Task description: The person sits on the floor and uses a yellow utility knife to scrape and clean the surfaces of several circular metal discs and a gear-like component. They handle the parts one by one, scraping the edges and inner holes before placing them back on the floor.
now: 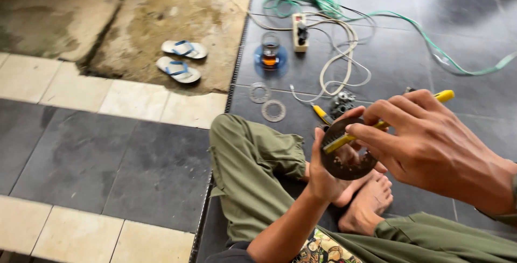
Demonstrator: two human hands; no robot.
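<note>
Left hand (pixel 323 174) grips a dark round metal disc (pixel 344 155) upright by its edge, face exposed for brushing; right hand (pixel 425 139), above it, clenches a yellow-handled wire brush (pixel 344 142) whose bristles press against that face.

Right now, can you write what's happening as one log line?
left hand: holds dark toothed disc | right hand: yellow-handled brush on disc | floor: two metal rings, glass
</note>
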